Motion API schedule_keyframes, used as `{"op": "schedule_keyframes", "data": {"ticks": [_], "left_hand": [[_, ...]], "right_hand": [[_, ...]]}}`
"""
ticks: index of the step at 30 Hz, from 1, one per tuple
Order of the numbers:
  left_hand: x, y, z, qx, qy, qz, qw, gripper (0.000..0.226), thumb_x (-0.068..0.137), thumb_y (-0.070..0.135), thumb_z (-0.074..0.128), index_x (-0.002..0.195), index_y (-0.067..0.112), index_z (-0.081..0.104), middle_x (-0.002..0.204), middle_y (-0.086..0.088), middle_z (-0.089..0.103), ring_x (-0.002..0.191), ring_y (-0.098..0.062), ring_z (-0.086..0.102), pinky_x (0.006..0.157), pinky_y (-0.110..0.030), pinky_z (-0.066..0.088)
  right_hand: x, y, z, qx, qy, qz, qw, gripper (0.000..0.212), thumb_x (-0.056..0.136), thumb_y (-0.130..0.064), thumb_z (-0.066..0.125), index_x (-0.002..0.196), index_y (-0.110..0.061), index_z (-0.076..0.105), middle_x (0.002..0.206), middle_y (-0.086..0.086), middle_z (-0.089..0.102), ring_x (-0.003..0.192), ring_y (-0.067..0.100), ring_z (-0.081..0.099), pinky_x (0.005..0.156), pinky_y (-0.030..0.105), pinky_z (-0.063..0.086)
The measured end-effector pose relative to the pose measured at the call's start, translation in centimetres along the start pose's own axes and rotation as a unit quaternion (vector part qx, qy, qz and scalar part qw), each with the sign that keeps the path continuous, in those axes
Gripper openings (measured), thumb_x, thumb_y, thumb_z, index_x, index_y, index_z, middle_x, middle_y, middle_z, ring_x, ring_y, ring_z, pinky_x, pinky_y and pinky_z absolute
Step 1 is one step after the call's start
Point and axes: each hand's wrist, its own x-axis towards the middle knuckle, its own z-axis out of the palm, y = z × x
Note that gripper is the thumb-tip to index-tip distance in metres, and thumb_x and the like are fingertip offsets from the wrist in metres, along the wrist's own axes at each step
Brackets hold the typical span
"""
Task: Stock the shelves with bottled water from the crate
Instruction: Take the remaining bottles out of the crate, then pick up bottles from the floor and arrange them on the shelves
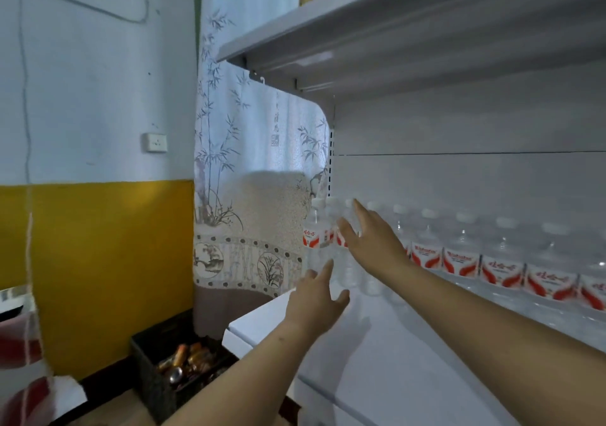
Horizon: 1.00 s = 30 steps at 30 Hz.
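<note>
Head view: end bottles (pixel 316 238) upright, just beyond both fingertips.
right hand (pixel 370 238): nearer, splayed, empty.
left hand (pixel 316 304): spread, empty.

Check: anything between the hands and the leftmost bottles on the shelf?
Nothing visible. The right hand is already at the leftmost bottles, fingers open; the left hand is open just below, over bare shelf.
</note>
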Motion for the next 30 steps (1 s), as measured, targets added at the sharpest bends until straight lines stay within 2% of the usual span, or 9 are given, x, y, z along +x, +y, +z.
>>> {"op": "schedule_keyframes", "data": {"ticks": [5, 11, 13, 16, 21, 23, 25, 28, 30], "left_hand": [[-6.5, 4.4, -2.1, 0.002, -0.018, 0.031, 0.999, 0.072, 0.092, 0.060, 0.043, 0.154, 0.033, 0.017, 0.152, -0.003, 0.035, 0.135, -0.025, 0.039, 0.108, -0.042, 0.039], [-15.7, 10.9, -2.6, -0.052, -0.011, 0.104, 0.993, 0.066, 0.095, 0.056, 0.043, 0.152, 0.025, 0.027, 0.152, -0.001, 0.036, 0.136, -0.020, 0.038, 0.110, -0.037, 0.037], [-18.7, 13.0, -1.6, -0.082, -0.018, 0.135, 0.987, 0.064, 0.095, 0.053, 0.045, 0.151, 0.025, 0.029, 0.151, 0.001, 0.037, 0.135, -0.017, 0.039, 0.109, -0.034, 0.036], [-23.1, 17.0, 0.3, -0.141, -0.031, 0.201, 0.969, 0.056, 0.096, 0.047, 0.047, 0.147, 0.029, 0.033, 0.144, 0.006, 0.043, 0.128, -0.010, 0.044, 0.102, -0.028, 0.041], [-31.6, 24.6, 5.1, -0.218, -0.097, 0.306, 0.922, 0.045, 0.095, 0.037, 0.050, 0.139, 0.032, 0.042, 0.119, 0.013, 0.051, 0.109, -0.003, 0.050, 0.092, -0.027, 0.047], [-36.2, 27.1, 8.1, -0.225, -0.139, 0.331, 0.906, 0.041, 0.094, 0.035, 0.050, 0.135, 0.030, 0.047, 0.112, 0.013, 0.052, 0.104, -0.005, 0.051, 0.089, -0.029, 0.048], [-41.3, 29.1, 11.7, -0.202, -0.226, 0.355, 0.884, 0.039, 0.095, 0.037, 0.050, 0.133, 0.029, 0.049, 0.114, 0.012, 0.052, 0.105, -0.007, 0.051, 0.090, -0.031, 0.048], [-49.1, 31.9, 16.8, -0.155, -0.370, 0.379, 0.834, 0.040, 0.095, 0.040, 0.050, 0.133, 0.028, 0.049, 0.124, 0.004, 0.050, 0.110, -0.014, 0.051, 0.093, -0.037, 0.048], [-53.9, 33.5, 19.2, -0.109, -0.461, 0.404, 0.782, 0.041, 0.095, 0.040, 0.050, 0.133, 0.024, 0.050, 0.127, -0.003, 0.051, 0.112, -0.021, 0.052, 0.095, -0.039, 0.047]], "right_hand": [[-4.8, -2.6, -5.7, -0.046, -0.001, -0.031, 0.998, 0.069, 0.097, -0.062, 0.029, 0.156, -0.028, 0.015, 0.160, 0.000, 0.025, 0.147, 0.022, 0.022, 0.119, 0.042, 0.025], [-13.4, -3.0, -13.0, -0.054, 0.000, 0.001, 0.999, 0.069, 0.097, -0.063, 0.026, 0.156, -0.026, 0.019, 0.161, -0.003, 0.023, 0.148, 0.019, 0.017, 0.119, 0.039, 0.018], [-16.9, -2.2, -15.4, -0.050, 0.004, 0.015, 0.999, 0.068, 0.098, -0.063, 0.026, 0.155, -0.026, 0.022, 0.160, -0.004, 0.024, 0.147, 0.017, 0.021, 0.120, 0.038, 0.019], [-22.6, -0.3, -19.0, -0.058, 0.027, 0.034, 0.997, 0.066, 0.098, -0.062, 0.026, 0.154, -0.026, 0.027, 0.158, -0.005, 0.030, 0.145, 0.015, 0.028, 0.119, 0.037, 0.023], [-35.0, 1.6, -26.0, -0.072, 0.105, 0.090, 0.988, 0.058, 0.101, -0.054, 0.028, 0.150, -0.025, 0.036, 0.154, -0.010, 0.037, 0.141, 0.004, 0.030, 0.113, 0.020, 0.020], [-41.5, 2.1, -28.8, -0.076, 0.168, 0.132, 0.974, 0.052, 0.103, -0.049, 0.030, 0.148, -0.025, 0.040, 0.150, -0.013, 0.041, 0.138, 0.000, 0.033, 0.112, 0.016, 0.022], [-49.2, 3.1, -30.9, -0.107, 0.238, 0.187, 0.947, 0.047, 0.104, -0.045, 0.031, 0.144, -0.024, 0.045, 0.145, -0.013, 0.046, 0.135, -0.001, 0.037, 0.111, 0.014, 0.026], [-60.8, 5.2, -31.9, -0.107, 0.305, 0.322, 0.890, 0.049, 0.103, -0.046, 0.030, 0.137, -0.018, 0.052, 0.136, -0.008, 0.055, 0.128, 0.002, 0.046, 0.111, 0.024, 0.034], [-67.8, 6.1, -31.8, -0.095, 0.326, 0.411, 0.846, 0.048, 0.105, -0.042, 0.031, 0.131, -0.011, 0.057, 0.129, 0.001, 0.061, 0.119, 0.008, 0.054, 0.106, 0.031, 0.040]]}}
